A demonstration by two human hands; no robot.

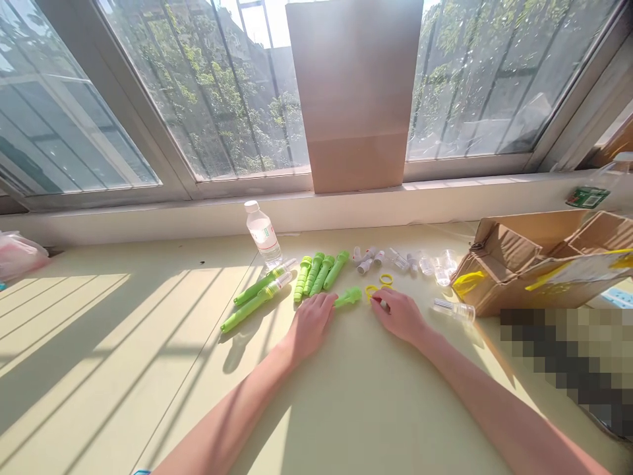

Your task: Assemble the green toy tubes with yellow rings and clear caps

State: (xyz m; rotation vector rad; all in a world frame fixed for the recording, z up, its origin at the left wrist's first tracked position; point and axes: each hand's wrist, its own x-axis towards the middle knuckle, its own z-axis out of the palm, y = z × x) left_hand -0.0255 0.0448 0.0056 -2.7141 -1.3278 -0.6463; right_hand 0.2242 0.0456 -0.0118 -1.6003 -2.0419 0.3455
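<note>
My left hand (312,322) is closed round a green piece (349,297) whose wider, ridged end sticks out to the right. With its fingers pinched together, my right hand (399,315) holds a yellow ring (370,291). A second yellow ring (386,280) lies just beyond that hand. Several green tubes (321,274) lie side by side behind my left hand. To the left, two longer green tubes with clear ends (254,307) rest on the table. Small white and clear caps (364,265) are scattered behind the rings.
A water bottle (263,234) stands at the back by the sill. An open cardboard box (534,270) is at the right, with a clear cup (453,309) lying near it. A plastic bag (22,256) sits at the far left. A cardboard sheet (359,99) leans on the window.
</note>
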